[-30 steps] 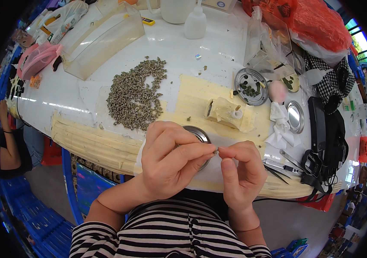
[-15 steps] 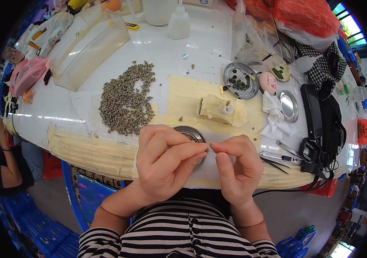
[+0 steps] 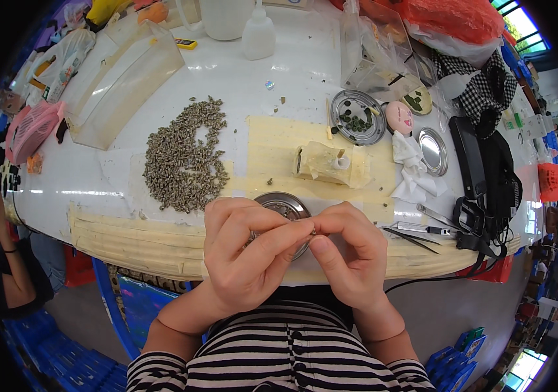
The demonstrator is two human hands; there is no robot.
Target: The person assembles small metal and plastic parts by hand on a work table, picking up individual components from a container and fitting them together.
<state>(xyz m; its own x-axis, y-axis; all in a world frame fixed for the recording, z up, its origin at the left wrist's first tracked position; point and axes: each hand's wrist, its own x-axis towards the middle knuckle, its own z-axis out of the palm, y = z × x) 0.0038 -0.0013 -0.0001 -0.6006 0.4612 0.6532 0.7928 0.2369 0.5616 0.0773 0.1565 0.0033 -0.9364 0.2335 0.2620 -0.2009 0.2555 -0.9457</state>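
Grip pinched, the left hand [image 3: 246, 251] holds a tiny greyish piece [image 3: 313, 231], indistinct, near a half-hidden round silver metal dish [image 3: 281, 197]; I cannot tell whether the nearly closed right hand [image 3: 352, 255] grasps it.

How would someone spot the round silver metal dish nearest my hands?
Find the white table, then the bare left hand and right hand together at its near edge. Just behind them lies the round silver metal dish; unlike the silver dish of dark green pieces farther right, it's partly hidden by the left hand.
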